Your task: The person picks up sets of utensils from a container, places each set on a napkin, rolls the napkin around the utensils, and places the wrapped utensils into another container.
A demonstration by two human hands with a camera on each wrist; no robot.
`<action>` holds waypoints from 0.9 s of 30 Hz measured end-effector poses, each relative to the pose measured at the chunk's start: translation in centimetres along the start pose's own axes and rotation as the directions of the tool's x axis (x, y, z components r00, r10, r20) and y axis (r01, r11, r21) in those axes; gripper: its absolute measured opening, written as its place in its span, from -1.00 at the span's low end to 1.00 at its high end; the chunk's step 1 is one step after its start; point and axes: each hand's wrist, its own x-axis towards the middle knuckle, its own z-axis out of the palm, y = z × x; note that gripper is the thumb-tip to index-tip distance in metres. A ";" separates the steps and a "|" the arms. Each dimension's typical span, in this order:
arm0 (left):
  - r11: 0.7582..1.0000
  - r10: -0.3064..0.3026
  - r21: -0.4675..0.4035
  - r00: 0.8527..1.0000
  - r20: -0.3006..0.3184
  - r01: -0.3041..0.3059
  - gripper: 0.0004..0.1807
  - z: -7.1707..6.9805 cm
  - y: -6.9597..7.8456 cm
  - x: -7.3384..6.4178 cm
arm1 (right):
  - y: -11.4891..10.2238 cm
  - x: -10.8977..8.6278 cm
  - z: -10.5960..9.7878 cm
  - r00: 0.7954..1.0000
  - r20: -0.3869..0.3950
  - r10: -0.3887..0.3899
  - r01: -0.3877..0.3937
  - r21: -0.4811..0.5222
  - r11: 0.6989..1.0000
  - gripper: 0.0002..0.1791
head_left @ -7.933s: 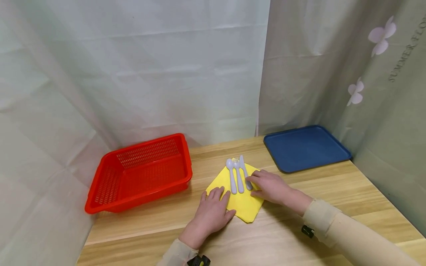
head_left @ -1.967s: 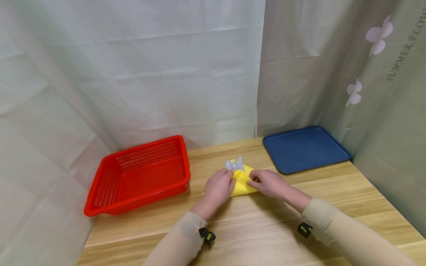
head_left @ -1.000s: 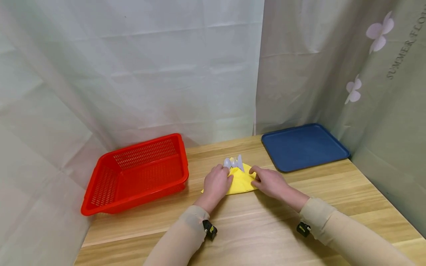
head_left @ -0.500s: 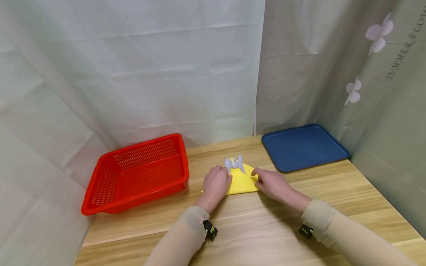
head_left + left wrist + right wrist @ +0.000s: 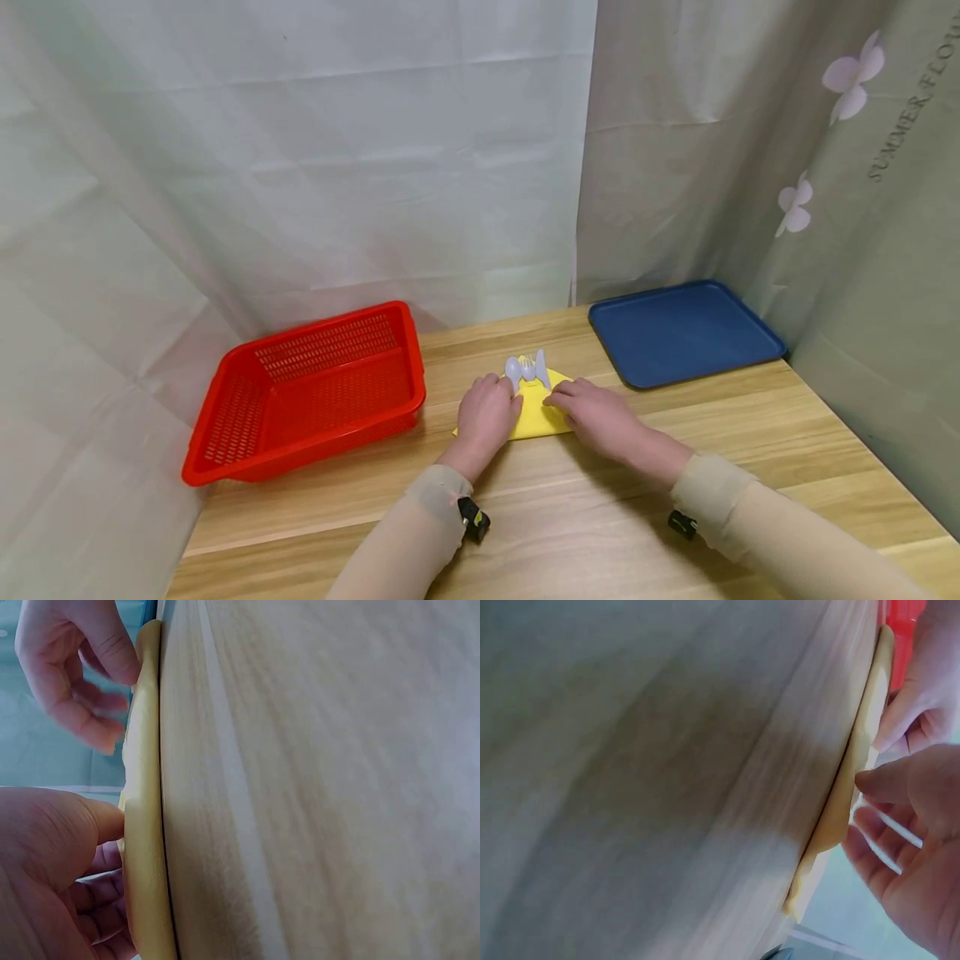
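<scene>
Yellow napkin [image 5: 532, 417] partly covered cutlery [image 5: 528, 372]; left hand [image 5: 486, 417] rested there, grip unclear to me; right hand [image 5: 597, 421] touched it, thumb and fingers apart.

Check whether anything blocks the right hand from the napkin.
Nothing visible does: the right hand is right at the napkin. The exposed cutlery lies farther back, not between them.

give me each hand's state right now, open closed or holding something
Left hand: open, resting on the yellow napkin.
Right hand: open, touching the napkin with no clear grip on it.
</scene>
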 end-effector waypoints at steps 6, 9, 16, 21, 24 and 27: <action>1.000 -0.013 0.010 1.000 0.022 0.013 -0.75 0.0 0.1 0.1 | -0.1 0.5 0.4 0.991 0.080 -0.109 0.107 0.031 0.994 -0.43; 1.000 -0.019 0.007 0.999 0.038 0.019 -0.75 0.1 0.1 0.2 | 0.1 0.5 0.4 0.987 0.115 -0.110 0.105 0.046 0.993 -0.38; 0.999 -0.038 -0.020 0.998 0.043 0.039 -0.68 0.1 0.0 0.1 | 0.3 0.3 0.4 0.977 0.163 -0.136 0.124 0.083 0.989 -0.32; 0.999 -0.022 -0.032 0.999 0.033 0.023 -0.60 -0.6 0.0 -0.6 | 0.5 0.3 0.6 0.974 0.171 -0.147 0.136 0.072 0.988 -0.29; 1.000 0.022 -0.012 0.999 0.026 -0.022 -0.59 -1.2 0.2 -1.4 | 0.5 0.3 0.7 0.974 0.171 -0.147 0.138 0.061 0.989 -0.30; 0.997 0.078 0.007 0.997 0.018 -0.078 -0.62 -1.8 0.6 -2.4 | 0.6 0.2 0.7 0.975 0.167 -0.148 0.140 0.061 0.988 -0.32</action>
